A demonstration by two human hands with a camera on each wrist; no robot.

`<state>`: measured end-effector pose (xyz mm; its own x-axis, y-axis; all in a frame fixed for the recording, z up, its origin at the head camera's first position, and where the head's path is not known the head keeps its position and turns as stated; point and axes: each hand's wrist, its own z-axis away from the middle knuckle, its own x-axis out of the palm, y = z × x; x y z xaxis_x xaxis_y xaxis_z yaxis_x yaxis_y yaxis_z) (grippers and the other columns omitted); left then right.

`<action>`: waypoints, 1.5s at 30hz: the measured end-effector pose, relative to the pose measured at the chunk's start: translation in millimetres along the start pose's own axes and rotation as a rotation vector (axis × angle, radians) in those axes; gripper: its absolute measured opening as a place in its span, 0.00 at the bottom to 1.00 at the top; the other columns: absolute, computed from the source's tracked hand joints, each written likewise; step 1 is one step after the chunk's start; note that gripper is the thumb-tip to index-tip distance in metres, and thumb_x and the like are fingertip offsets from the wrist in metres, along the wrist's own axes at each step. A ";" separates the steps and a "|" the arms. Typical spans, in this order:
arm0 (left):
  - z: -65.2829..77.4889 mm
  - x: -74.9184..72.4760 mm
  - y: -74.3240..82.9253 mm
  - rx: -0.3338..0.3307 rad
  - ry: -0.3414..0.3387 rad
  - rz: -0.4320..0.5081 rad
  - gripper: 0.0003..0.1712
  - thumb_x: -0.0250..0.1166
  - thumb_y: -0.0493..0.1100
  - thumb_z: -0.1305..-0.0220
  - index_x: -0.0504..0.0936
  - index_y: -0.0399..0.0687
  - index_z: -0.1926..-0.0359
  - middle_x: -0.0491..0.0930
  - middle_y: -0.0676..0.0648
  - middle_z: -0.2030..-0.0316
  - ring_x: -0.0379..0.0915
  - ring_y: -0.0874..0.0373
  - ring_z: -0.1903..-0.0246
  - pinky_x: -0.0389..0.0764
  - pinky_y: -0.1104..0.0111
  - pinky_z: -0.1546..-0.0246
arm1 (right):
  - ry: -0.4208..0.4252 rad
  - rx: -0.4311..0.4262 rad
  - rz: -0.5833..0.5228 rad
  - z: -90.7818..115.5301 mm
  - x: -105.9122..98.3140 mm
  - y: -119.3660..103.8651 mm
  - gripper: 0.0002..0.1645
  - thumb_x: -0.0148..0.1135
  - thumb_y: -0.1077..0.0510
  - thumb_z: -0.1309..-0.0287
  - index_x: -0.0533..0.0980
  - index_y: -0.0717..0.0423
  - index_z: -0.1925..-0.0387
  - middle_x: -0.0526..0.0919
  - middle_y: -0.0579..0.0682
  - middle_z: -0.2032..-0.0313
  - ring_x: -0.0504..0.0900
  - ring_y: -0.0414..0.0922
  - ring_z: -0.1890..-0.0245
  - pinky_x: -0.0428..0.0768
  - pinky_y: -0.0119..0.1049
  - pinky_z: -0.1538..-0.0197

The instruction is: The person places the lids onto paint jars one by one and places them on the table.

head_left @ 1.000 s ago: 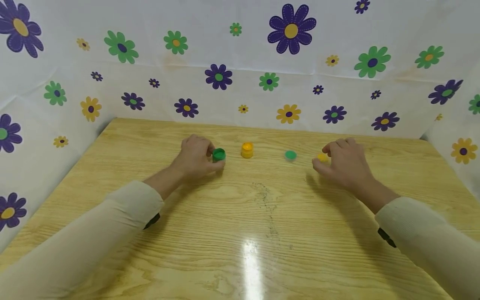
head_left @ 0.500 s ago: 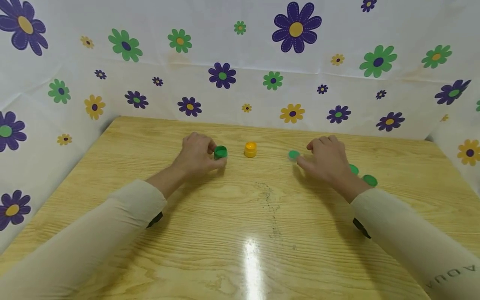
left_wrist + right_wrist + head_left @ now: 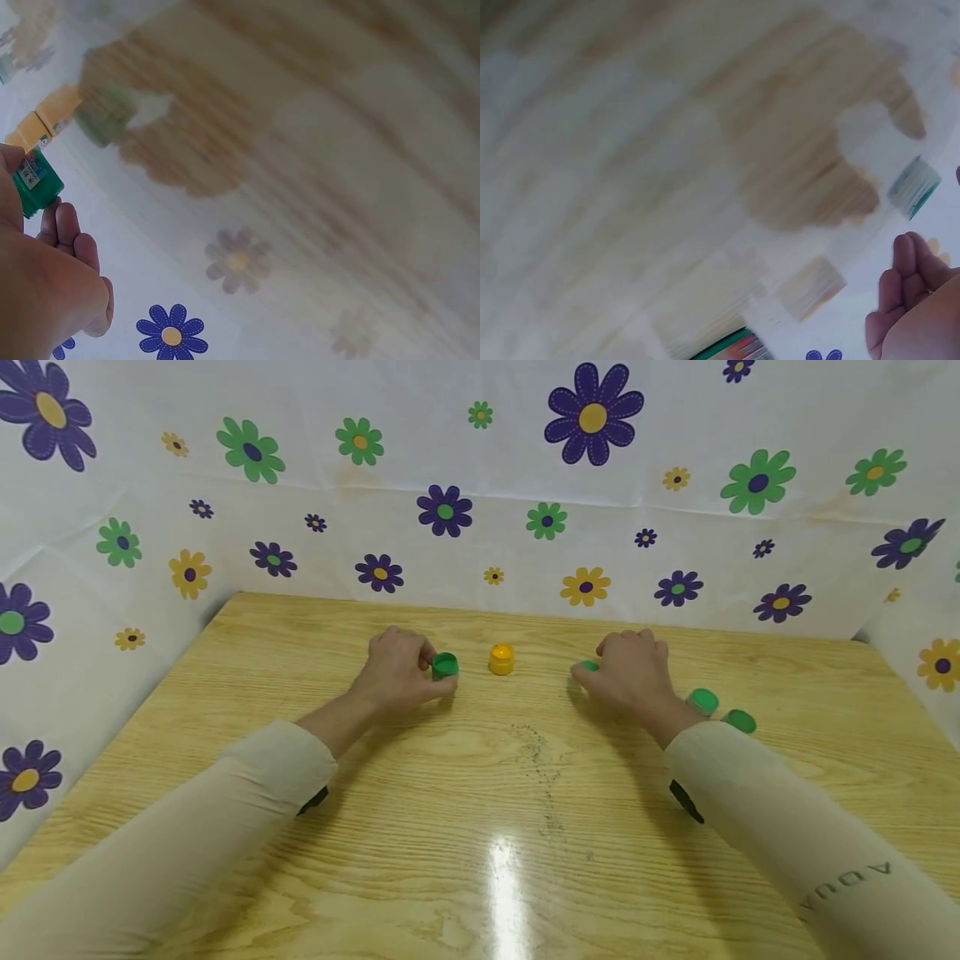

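One green pot (image 3: 39, 182) pinched by left hand (image 3: 396, 667); right hand (image 3: 632, 670) spread round green-topped piece (image 3: 914, 187) — grasping step, seemingly; next needs pinch.

The head camera faced forward and down over the bench (image 3: 435, 827) toward the flowered sheet (image 3: 480, 460). Wrist cameras, low and close, viewed the left hand (image 3: 45, 281) and right hand (image 3: 922, 319) with their pictures tilted, near-inverted. Head and left-wrist views shared the green jar (image 3: 445, 666).
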<state>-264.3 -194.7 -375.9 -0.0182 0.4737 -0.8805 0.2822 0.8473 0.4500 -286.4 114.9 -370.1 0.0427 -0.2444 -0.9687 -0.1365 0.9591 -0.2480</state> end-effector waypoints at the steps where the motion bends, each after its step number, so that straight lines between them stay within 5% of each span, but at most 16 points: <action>1: -0.2 -0.3 0.0 -0.004 0.000 0.000 0.20 0.71 0.52 0.46 0.82 0.39 0.64 0.79 0.45 0.67 0.67 0.47 0.56 0.60 0.48 0.41 | -0.001 0.005 0.007 -0.3 0.4 -1.2 0.25 0.50 0.42 0.43 0.77 0.60 0.68 0.79 0.60 0.56 0.68 0.58 0.51 0.62 0.54 0.46; 4: 0.2 -1.0 -0.4 -0.018 -0.005 0.000 0.21 0.71 0.53 0.45 0.82 0.38 0.63 0.79 0.44 0.67 0.67 0.47 0.55 0.60 0.49 0.42 | -0.012 0.017 0.022 -0.2 2.2 -3.6 0.21 0.50 0.42 0.44 0.70 0.55 0.80 0.74 0.56 0.66 0.66 0.56 0.56 0.58 0.54 0.48; 10: 1.7 -1.4 -0.8 -0.039 -0.021 0.017 0.23 0.71 0.54 0.46 0.82 0.37 0.62 0.80 0.44 0.68 0.68 0.47 0.56 0.62 0.48 0.43 | -0.019 0.013 0.014 0.0 4.7 -3.4 0.19 0.52 0.46 0.43 0.72 0.55 0.81 0.72 0.54 0.71 0.65 0.55 0.58 0.56 0.54 0.49; 19: 0.6 -0.6 3.4 -0.050 -0.027 0.050 0.22 0.71 0.54 0.46 0.82 0.38 0.63 0.80 0.44 0.68 0.69 0.48 0.58 0.63 0.50 0.46 | -0.008 -0.002 0.009 3.6 3.5 1.9 0.24 0.55 0.48 0.44 0.81 0.62 0.54 0.83 0.58 0.55 0.69 0.57 0.51 0.57 0.59 0.42; 29: 6.7 3.3 18.0 0.007 -0.022 0.041 0.21 0.72 0.53 0.48 0.83 0.38 0.65 0.79 0.46 0.71 0.68 0.49 0.60 0.63 0.49 0.47 | 0.014 -0.024 -0.049 19.1 6.9 4.6 0.27 0.57 0.48 0.47 0.78 0.61 0.51 0.79 0.57 0.54 0.68 0.56 0.50 0.53 0.62 0.37; 36: 13.0 10.3 28.4 0.025 -0.041 0.059 0.20 0.73 0.53 0.48 0.84 0.39 0.66 0.80 0.48 0.72 0.71 0.51 0.64 0.63 0.45 0.39 | 0.008 -0.039 -0.038 28.0 7.6 6.0 0.27 0.58 0.46 0.44 0.79 0.60 0.49 0.81 0.57 0.50 0.69 0.56 0.47 0.56 0.62 0.39; 45: 23.1 18.2 47.7 -0.006 -0.093 0.218 0.19 0.75 0.51 0.49 0.84 0.40 0.66 0.81 0.48 0.71 0.73 0.54 0.66 0.72 0.64 0.60 | 0.032 -0.115 -0.111 47.6 6.7 2.5 0.25 0.62 0.45 0.44 0.81 0.58 0.51 0.83 0.54 0.54 0.72 0.55 0.49 0.59 0.59 0.45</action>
<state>-229.0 -151.1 -373.9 0.1308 0.6222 -0.7719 0.2637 0.7287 0.6321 -239.3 122.5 -376.9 0.0325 -0.3541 -0.9346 -0.2451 0.9038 -0.3509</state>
